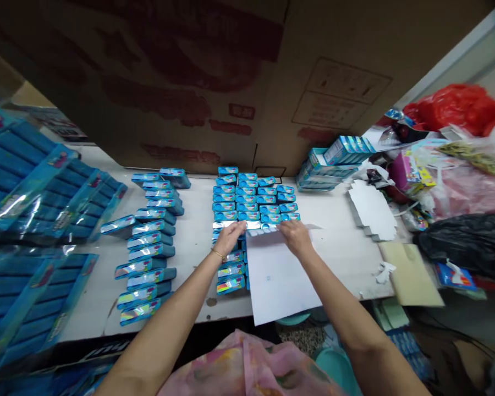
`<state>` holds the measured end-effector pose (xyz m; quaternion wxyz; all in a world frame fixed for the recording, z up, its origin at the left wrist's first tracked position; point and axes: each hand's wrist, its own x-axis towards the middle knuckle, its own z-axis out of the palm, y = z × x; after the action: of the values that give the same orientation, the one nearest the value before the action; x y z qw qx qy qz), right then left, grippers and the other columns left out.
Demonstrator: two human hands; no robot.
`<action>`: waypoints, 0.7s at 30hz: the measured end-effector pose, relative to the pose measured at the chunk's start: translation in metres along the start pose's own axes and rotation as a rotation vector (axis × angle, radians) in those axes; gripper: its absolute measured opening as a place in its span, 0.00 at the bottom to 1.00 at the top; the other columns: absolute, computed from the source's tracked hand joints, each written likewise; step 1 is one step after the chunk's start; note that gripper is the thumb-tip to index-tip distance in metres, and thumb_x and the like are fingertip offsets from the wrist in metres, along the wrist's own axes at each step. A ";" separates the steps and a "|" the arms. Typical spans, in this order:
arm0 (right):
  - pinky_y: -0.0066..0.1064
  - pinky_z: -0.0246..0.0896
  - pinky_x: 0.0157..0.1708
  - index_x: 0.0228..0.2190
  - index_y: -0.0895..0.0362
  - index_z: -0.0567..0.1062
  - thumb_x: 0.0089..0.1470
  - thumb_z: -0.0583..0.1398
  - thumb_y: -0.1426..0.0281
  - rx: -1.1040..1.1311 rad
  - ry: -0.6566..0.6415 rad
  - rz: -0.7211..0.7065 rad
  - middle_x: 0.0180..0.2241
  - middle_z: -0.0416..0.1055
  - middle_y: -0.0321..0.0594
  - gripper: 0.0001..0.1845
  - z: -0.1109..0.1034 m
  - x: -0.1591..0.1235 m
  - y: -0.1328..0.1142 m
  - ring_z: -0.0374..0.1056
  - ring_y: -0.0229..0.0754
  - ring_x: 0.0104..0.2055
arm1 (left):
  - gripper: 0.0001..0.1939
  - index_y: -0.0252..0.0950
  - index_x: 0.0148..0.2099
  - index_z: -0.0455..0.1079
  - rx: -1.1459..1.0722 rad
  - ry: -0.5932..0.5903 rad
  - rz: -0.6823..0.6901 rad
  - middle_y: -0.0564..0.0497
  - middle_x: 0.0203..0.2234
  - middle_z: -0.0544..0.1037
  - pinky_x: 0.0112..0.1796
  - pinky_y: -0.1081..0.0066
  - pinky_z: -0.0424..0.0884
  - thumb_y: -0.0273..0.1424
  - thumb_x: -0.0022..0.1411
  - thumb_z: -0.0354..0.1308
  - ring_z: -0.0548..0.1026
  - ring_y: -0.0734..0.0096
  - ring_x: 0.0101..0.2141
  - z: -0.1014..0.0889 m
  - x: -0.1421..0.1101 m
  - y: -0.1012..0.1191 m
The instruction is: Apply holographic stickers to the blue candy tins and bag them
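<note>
- Sheet [280, 280] looks light, bendy; far corners, that's the hold!
- Left hand [230, 236], right hand [296, 237] at its far edge, fingers curled; clamped or not, can't tell!

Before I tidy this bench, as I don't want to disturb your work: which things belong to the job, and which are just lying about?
Seem part of the job:
- white sheet, at both hands
- blue packs in the middle rows
- blue packs in the left column

Probably just lying about:
- red plastic bag
- black plastic bag
- crumpled tissue
</note>
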<state>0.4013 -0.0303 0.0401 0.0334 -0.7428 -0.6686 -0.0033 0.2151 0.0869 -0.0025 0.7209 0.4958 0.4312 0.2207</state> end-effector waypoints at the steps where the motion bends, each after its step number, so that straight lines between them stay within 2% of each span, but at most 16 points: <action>1: 0.35 0.51 0.36 0.40 0.53 0.72 0.55 0.49 0.75 0.005 0.046 -0.026 0.39 0.71 0.43 0.15 0.008 -0.009 0.000 0.62 0.43 0.38 | 0.16 0.34 0.31 0.72 -0.021 -0.077 -0.072 0.50 0.25 0.76 0.32 0.70 0.66 0.42 0.44 0.59 0.72 0.67 0.29 0.006 0.001 0.001; 3: 0.35 0.51 0.38 0.44 0.54 0.70 0.55 0.48 0.76 0.019 0.132 -0.075 0.44 0.69 0.43 0.17 0.020 -0.026 -0.007 0.60 0.43 0.42 | 0.16 0.33 0.30 0.72 -0.044 -0.179 -0.169 0.50 0.23 0.76 0.28 0.72 0.65 0.37 0.38 0.64 0.71 0.70 0.24 0.015 0.002 0.001; 4: 0.36 0.51 0.39 0.45 0.55 0.69 0.55 0.48 0.77 0.033 0.135 -0.110 0.45 0.67 0.42 0.18 0.023 -0.034 -0.011 0.59 0.44 0.44 | 0.17 0.33 0.30 0.71 -0.054 -0.179 -0.191 0.51 0.22 0.75 0.26 0.72 0.65 0.34 0.35 0.66 0.70 0.72 0.22 0.018 0.001 0.000; 7: 0.37 0.52 0.43 0.46 0.56 0.68 0.51 0.50 0.78 0.130 0.046 -0.229 0.49 0.64 0.42 0.20 0.022 -0.047 -0.017 0.56 0.45 0.48 | 0.19 0.33 0.29 0.69 -0.124 -0.028 -0.176 0.55 0.19 0.74 0.24 0.72 0.65 0.29 0.28 0.67 0.70 0.73 0.20 0.022 -0.002 -0.004; 9: 0.38 0.53 0.44 0.47 0.55 0.66 0.50 0.51 0.76 0.205 0.041 -0.193 0.49 0.63 0.43 0.21 0.016 -0.043 -0.015 0.55 0.45 0.49 | 0.19 0.34 0.29 0.68 -0.172 0.038 -0.164 0.56 0.18 0.73 0.23 0.72 0.66 0.28 0.28 0.67 0.70 0.74 0.20 0.024 -0.006 -0.007; 12: 0.37 0.55 0.41 0.47 0.54 0.66 0.54 0.50 0.71 0.199 0.113 -0.009 0.46 0.64 0.44 0.19 0.011 -0.023 -0.004 0.57 0.45 0.45 | 0.19 0.34 0.29 0.68 -0.203 0.041 -0.120 0.55 0.19 0.73 0.23 0.73 0.67 0.29 0.29 0.66 0.70 0.74 0.20 0.025 -0.012 -0.009; 13: 0.37 0.55 0.40 0.47 0.53 0.67 0.55 0.50 0.70 0.169 0.115 0.004 0.46 0.64 0.44 0.17 0.012 -0.016 0.000 0.57 0.45 0.44 | 0.19 0.34 0.29 0.68 -0.210 0.044 -0.102 0.55 0.19 0.74 0.24 0.73 0.67 0.29 0.30 0.66 0.70 0.74 0.20 0.025 -0.013 -0.010; 17: 0.34 0.55 0.39 0.44 0.54 0.70 0.56 0.48 0.73 0.070 0.074 -0.115 0.44 0.67 0.42 0.16 0.031 -0.001 0.010 0.58 0.42 0.40 | 0.19 0.33 0.29 0.67 -0.224 0.081 -0.093 0.55 0.18 0.73 0.23 0.73 0.67 0.30 0.30 0.66 0.70 0.75 0.20 0.027 -0.018 -0.013; 21: 0.32 0.55 0.36 0.40 0.56 0.71 0.55 0.49 0.76 0.096 0.121 -0.128 0.44 0.67 0.43 0.15 0.043 -0.011 0.006 0.60 0.41 0.38 | 0.19 0.33 0.31 0.67 -0.193 0.103 -0.112 0.56 0.18 0.72 0.23 0.74 0.65 0.32 0.31 0.65 0.69 0.75 0.20 0.028 -0.020 -0.021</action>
<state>0.4040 -0.0390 -0.0039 0.1091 -0.6945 -0.7110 -0.0182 0.2259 0.0485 -0.0094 0.7534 0.3872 0.4712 0.2459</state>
